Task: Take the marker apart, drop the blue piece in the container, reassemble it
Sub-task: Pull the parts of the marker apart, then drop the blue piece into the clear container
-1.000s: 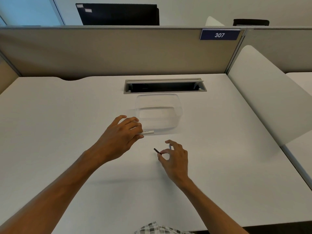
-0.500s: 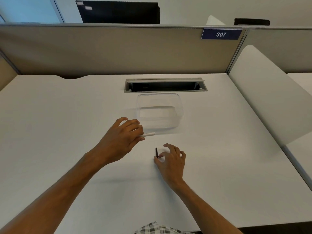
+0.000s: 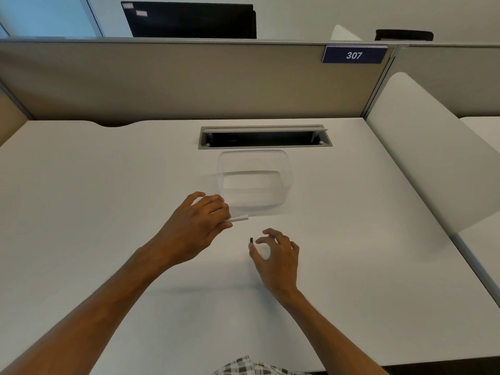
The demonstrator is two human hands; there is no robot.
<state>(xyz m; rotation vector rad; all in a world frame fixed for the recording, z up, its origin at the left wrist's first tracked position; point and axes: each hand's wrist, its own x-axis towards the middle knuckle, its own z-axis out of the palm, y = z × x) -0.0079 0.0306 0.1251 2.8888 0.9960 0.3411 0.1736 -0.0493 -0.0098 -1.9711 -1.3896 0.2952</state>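
Nearest, the right hand [image 3: 276, 255] pinches a small dark piece [image 3: 251, 240] at its fingertips. The left hand [image 3: 197, 228] grips the white marker body [image 3: 239, 218], just before the clear container [image 3: 255, 180]. Beyond, on the white desk [image 3: 108, 185], lie a cable slot [image 3: 265, 137] and a beige partition [image 3: 162, 82].

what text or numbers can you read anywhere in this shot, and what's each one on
"307": white digits on the dark blue rectangular sign atop the beige cubicle partition.
Two pale stickers on the back of the black monitor: too blurred to read.
White marker barrel in the left hand: no print legible.
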